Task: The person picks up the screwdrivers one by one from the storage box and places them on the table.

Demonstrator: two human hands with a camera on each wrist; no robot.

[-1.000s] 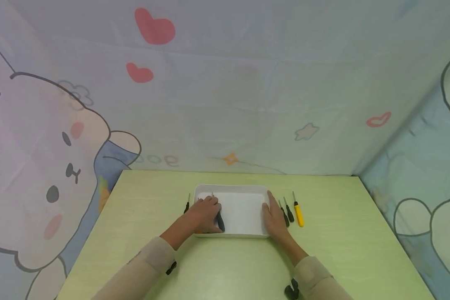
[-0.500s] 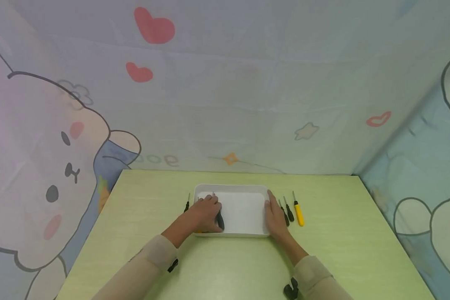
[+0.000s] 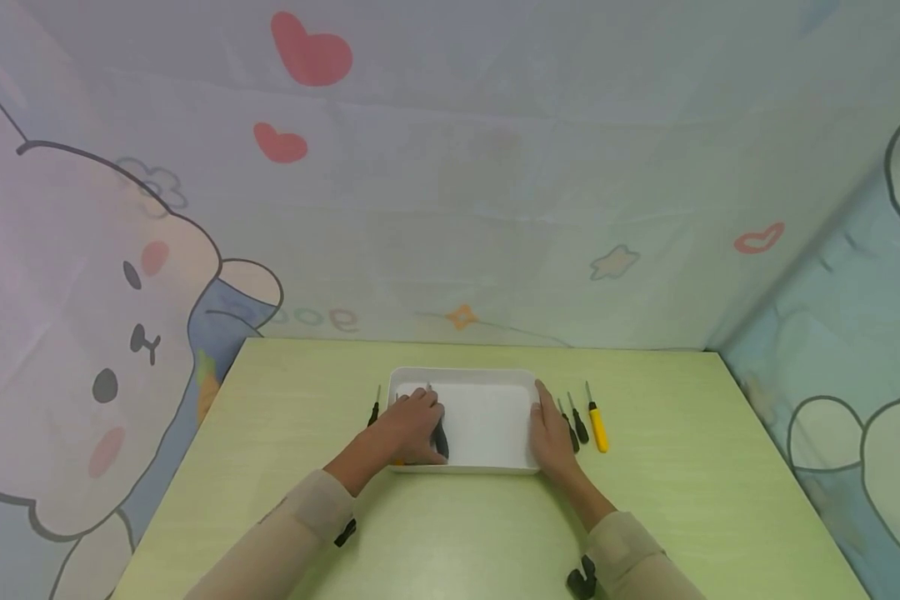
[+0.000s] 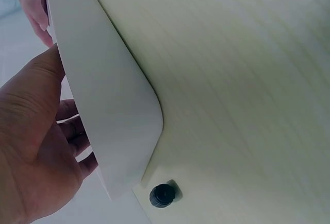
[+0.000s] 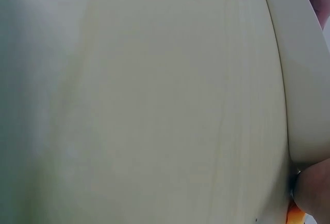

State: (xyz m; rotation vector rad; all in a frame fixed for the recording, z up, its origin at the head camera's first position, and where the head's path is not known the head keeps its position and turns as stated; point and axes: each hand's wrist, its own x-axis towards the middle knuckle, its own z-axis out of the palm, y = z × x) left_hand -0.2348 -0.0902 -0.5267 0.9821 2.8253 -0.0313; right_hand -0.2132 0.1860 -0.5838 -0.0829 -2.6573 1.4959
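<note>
A shallow white tray [image 3: 487,425] sits mid-table. My left hand [image 3: 411,429] reaches over its left end, fingers bent down inside. Between thumb and fingers it holds a screwdriver with a dark handle [image 3: 441,442]; the thin tip shows above the knuckles. A bit of yellow shows under the palm; what else lies there is hidden. In the left wrist view, the left hand [image 4: 36,141] stands behind the tray's outer wall [image 4: 103,90]. My right hand [image 3: 551,433] rests along the tray's right side with long fingers, its thumb at the rim.
Right of the tray lie two black-handled screwdrivers [image 3: 580,425] and a yellow-handled screwdriver [image 3: 597,429]. Another black screwdriver [image 3: 374,411] lies just left of the tray. A patterned cloth wall [image 3: 495,208] rises behind the table's back edge.
The screwdriver's tip has shifted slightly right under my left hand. My right thumb has drawn back a little towards the tray's rim. The tray stays in place.
</note>
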